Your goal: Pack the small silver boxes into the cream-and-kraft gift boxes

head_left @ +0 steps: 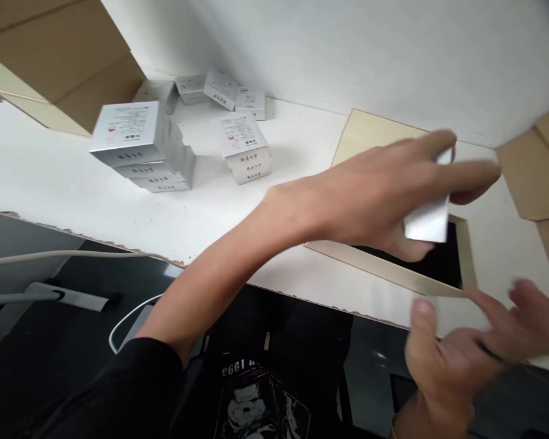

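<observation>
My left hand [375, 189] reaches across to the right, its fingers closed around a small silver-white box [429, 222]. Below that hand lies an open cream box [379, 262] with a dark interior, partly hidden by the hand and arm. My right hand [480, 353] is near the table's front edge, beside the cream box's near right corner. Its fingers are spread, blurred by motion, and nothing is in them. Stacked silver printed boxes stand further left: a taller stack [130, 131] and a smaller stack [247, 137].
Several more silver boxes [222, 85] lie loosely along the back wall. A brown cardboard carton [59, 55] stands at the back left, and cardboard [540, 164] is at the right. The white table [165, 225] has a chipped front edge. A cable [82, 253] runs along that edge.
</observation>
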### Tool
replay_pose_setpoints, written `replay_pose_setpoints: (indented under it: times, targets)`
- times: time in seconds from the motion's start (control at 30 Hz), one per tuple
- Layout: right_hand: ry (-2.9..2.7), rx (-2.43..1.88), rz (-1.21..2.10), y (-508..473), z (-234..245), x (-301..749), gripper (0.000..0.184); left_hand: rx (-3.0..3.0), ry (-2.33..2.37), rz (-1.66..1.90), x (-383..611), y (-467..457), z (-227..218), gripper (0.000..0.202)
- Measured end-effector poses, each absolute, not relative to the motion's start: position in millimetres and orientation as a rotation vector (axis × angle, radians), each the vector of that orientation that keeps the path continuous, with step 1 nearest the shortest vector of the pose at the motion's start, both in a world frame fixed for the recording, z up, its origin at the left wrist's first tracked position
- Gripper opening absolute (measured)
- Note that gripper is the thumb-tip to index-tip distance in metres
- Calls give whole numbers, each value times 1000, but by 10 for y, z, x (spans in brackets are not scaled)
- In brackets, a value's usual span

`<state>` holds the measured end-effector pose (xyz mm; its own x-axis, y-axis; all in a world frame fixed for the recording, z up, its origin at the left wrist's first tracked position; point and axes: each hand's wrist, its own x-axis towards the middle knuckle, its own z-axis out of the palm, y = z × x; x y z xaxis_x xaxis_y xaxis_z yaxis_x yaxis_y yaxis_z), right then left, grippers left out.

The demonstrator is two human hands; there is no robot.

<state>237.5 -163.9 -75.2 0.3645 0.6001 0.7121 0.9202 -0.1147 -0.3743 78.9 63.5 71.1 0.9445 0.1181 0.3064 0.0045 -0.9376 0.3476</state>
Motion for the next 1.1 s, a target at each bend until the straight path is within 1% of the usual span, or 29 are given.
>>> replay_pose_setpoints:
  times: [0.07,0.1,0.17,0.23,0.3,0.33,0.4,0.43,0.5,0.53,0.57,0.6,0.63,0.67,0.7,0.73,0.77,0.8,0.87,0.93,1.03,1.1]
  targets:
    - [-1446,-1922,-621,-1526,-779,2389,34,2757,104,76,1026,639,678,41]
    - [-1474,-1969,-637,-1482,-800,2389,30,2742,156,-89,1119,645,650,39]
    - [-1470,-1996,-624,-1430,-849,2380,30,2699,274,-373,1240,660,586,37]
    - [-1456,-1974,-602,-1416,-891,2362,31,2641,377,-574,1280,671,525,46]
    - [-1458,-1942,-581,-1417,-916,2343,30,2570,431,-704,1261,665,480,53]
    - [-1460,-1930,-581,-1418,-922,2336,30,2549,436,-713,1236,656,466,53]
    - [-1457,-1916,-587,-1415,-924,2327,30,2581,361,-551,1158,642,454,52]
    - [-1455,-1911,-586,-1411,-922,2325,30,2622,316,-376,1104,647,453,52]
    - [-1457,-1906,-581,-1404,-918,2323,30,2706,340,126,962,708,456,47]
    - [-1459,-1906,-582,-1399,-917,2321,30,2734,491,412,876,765,454,41]
    - [-1459,-1909,-586,-1394,-917,2319,30,2728,761,684,781,839,448,34]
    - [-1457,-1913,-595,-1389,-920,2315,31,2661,1108,889,680,922,434,30]
    - [-1450,-1917,-608,-1382,-924,2311,32,2540,1451,988,577,1009,411,34]
    - [-1441,-1920,-624,-1375,-930,2306,33,2400,1723,977,474,1091,381,43]
    - [-1429,-1920,-641,-1367,-937,2301,34,2278,1894,882,376,1164,342,52]
    - [-1417,-1917,-659,-1360,-945,2297,34,2192,1963,755,285,1222,297,59]
    - [-1405,-1911,-676,-1352,-952,2294,34,2149,1956,640,206,1265,249,62]
    - [-1396,-1904,-693,-1346,-958,2292,35,2121,1935,588,139,1294,200,62]
    - [-1387,-1885,-720,-1339,-968,2293,38,2085,1920,600,54,1326,111,62]
    - [-1393,-1865,-738,-1336,-974,2298,41,2071,1914,650,30,1353,53,71]
    - [-1399,-1835,-766,-1337,-984,2309,40,2099,1896,711,69,1415,45,85]
    - [-1387,-1822,-786,-1336,-989,2312,38,2096,1934,671,106,1451,86,85]
